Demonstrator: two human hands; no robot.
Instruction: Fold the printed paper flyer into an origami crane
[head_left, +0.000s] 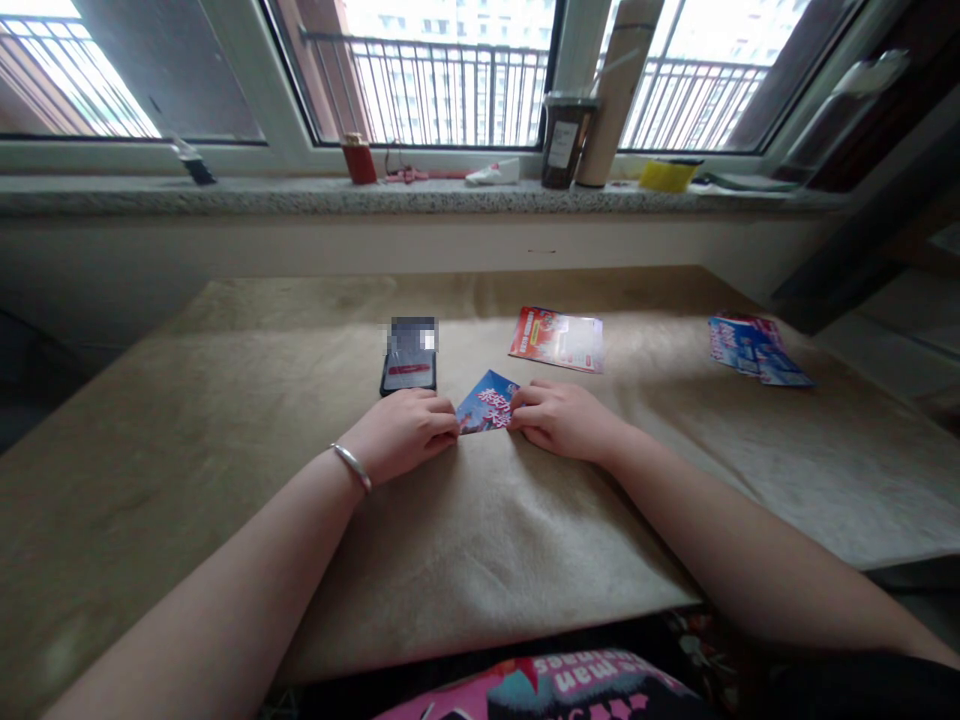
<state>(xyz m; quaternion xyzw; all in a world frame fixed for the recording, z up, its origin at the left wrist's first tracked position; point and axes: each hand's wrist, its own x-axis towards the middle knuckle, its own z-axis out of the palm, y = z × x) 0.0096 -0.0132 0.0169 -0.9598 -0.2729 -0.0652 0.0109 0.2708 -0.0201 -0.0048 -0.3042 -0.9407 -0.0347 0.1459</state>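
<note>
Blue leaflet at frame centre, both hands on it

Blue leaflet [484, 410] flat on the tan tabletop [480, 540], mid-frame. Left hand [405, 435]: fingers curled closed on its left corner. Right hand [562, 418]: fingertips closed on its right edge. Phone [410, 368] just above the left hand. Red-and-white leaflets [562, 340] above the right hand. Fanned blue leaflets [757, 350] at right of frame.
</note>
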